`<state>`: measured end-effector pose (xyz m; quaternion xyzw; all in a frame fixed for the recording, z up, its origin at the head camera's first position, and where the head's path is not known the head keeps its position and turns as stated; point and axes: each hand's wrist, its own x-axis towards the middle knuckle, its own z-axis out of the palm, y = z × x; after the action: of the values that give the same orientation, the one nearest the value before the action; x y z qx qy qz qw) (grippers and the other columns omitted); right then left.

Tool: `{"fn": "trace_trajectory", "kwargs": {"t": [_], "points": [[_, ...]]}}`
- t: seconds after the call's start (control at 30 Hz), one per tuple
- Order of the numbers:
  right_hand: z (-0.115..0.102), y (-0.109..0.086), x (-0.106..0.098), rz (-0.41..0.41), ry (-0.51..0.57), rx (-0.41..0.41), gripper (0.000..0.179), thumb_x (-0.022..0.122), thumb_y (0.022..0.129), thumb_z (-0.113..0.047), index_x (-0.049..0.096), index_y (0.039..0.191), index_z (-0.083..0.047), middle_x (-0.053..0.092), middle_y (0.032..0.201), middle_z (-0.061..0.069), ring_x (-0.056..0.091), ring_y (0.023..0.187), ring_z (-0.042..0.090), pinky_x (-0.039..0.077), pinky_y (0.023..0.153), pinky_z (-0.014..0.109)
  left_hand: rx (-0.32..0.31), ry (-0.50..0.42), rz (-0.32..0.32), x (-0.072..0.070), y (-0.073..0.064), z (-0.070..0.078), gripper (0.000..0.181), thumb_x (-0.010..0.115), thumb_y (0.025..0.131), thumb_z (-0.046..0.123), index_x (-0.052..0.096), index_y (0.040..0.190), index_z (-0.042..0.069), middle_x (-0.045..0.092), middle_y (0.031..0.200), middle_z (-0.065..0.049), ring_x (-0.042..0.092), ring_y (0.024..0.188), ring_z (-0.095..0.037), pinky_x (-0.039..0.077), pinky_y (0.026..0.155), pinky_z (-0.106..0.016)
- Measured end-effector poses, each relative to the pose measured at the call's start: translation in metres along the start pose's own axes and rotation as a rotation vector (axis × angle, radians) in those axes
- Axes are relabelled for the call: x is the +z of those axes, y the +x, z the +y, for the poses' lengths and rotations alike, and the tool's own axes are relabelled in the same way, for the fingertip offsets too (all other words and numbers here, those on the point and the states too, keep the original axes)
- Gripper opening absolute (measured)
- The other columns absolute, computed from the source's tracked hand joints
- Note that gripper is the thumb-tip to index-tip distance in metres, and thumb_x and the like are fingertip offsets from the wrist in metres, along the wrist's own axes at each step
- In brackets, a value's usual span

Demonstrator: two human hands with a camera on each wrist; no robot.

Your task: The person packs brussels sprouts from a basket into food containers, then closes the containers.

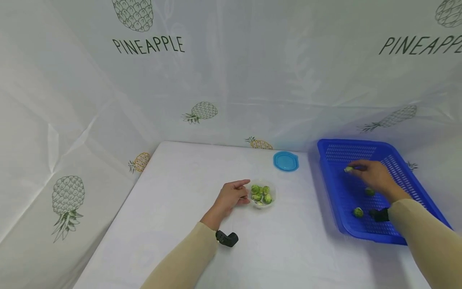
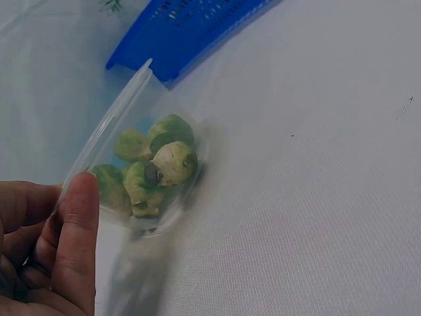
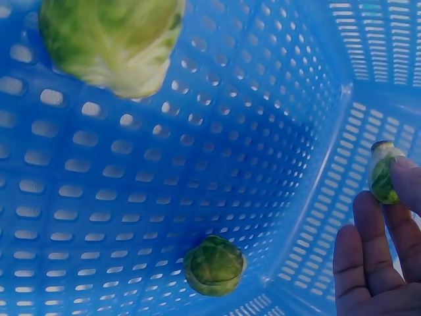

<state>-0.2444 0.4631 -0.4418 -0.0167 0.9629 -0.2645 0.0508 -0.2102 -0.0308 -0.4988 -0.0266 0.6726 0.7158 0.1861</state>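
My left hand (image 1: pixel 232 196) pinches the rim of a clear plastic bowl (image 2: pixel 108 128), the thumb (image 2: pixel 77 230) on one side and fingers behind it. Several Brussels sprouts (image 1: pixel 256 197) lie inside the bowl. Over the blue basket at the right, my right hand (image 1: pixel 373 176) pinches one Brussels sprout (image 3: pixel 383 172) between thumb and fingertips. Two more Brussels sprouts rest on the basket floor: one (image 1: pixel 358 212) toward the front, the other (image 1: pixel 369 191) below the right hand.
The blue basket (image 1: pixel 330 188) has perforated walls and stands on the white table (image 1: pixel 173 180). Behind the bowl, near the table's back edge, lies a round blue lid (image 1: pixel 286 161). White sheeting (image 1: pixel 260 80) printed with pineapples rises behind and at the left.
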Motion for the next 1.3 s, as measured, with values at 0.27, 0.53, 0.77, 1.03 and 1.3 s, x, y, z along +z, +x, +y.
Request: {"fn": "trace_trajectory", "kwargs": {"t": [0.27, 0.53, 0.77, 1.03, 1.3], "points": [[-0.005, -0.003, 0.0, 0.007, 0.009, -0.005, 0.05, 0.057, 0.11, -0.038, 0.06, 0.142, 0.0, 0.056, 0.141, 0.039, 0.056, 0.122, 0.059, 0.057, 0.086, 0.066, -0.003, -0.004, 0.007, -0.001, 0.0, -0.002, 0.044, 0.063, 0.102, 0.002, 0.065, 0.145, 0.011, 0.062, 0.1, -0.005, 0.07, 0.08, -0.016, 0.067, 0.075, -0.027], [-0.013, -0.007, 0.0, 0.01, 0.038, -0.004, 0.05, 0.055, 0.111, -0.039, 0.06, 0.144, -0.002, 0.052, 0.147, 0.036, 0.052, 0.128, 0.059, 0.053, 0.093, 0.071, 0.001, -0.006, -0.003, -0.001, 0.002, -0.002, 0.046, 0.063, 0.102, 0.002, 0.062, 0.148, 0.008, 0.061, 0.1, -0.005, 0.069, 0.079, -0.015, 0.067, 0.077, -0.028], [-0.021, -0.012, 0.0, 0.026, 0.066, -0.005, 0.048, 0.055, 0.111, -0.036, 0.06, 0.144, -0.001, 0.051, 0.148, 0.035, 0.048, 0.132, 0.059, 0.049, 0.097, 0.075, 0.0, -0.011, -0.004, -0.001, 0.003, -0.002, 0.044, 0.064, 0.102, 0.003, 0.065, 0.146, 0.01, 0.062, 0.101, -0.005, 0.07, 0.079, -0.016, 0.067, 0.077, -0.029], [-0.03, -0.017, 0.001, 0.069, 0.091, -0.022, 0.045, 0.057, 0.111, -0.034, 0.062, 0.14, -0.001, 0.055, 0.145, 0.033, 0.051, 0.13, 0.056, 0.05, 0.095, 0.073, -0.006, -0.016, -0.001, -0.001, 0.002, 0.0, 0.045, 0.064, 0.102, 0.002, 0.064, 0.146, 0.01, 0.062, 0.101, -0.005, 0.07, 0.08, -0.016, 0.067, 0.076, -0.028], [-0.037, -0.021, 0.002, 0.132, 0.099, -0.052, 0.044, 0.06, 0.109, -0.034, 0.062, 0.139, -0.002, 0.061, 0.139, 0.031, 0.056, 0.126, 0.053, 0.053, 0.093, 0.069, -0.002, -0.005, -0.005, -0.001, 0.003, 0.0, 0.044, 0.064, 0.102, 0.003, 0.064, 0.146, 0.01, 0.063, 0.103, -0.006, 0.07, 0.08, -0.016, 0.067, 0.078, -0.029]]}}
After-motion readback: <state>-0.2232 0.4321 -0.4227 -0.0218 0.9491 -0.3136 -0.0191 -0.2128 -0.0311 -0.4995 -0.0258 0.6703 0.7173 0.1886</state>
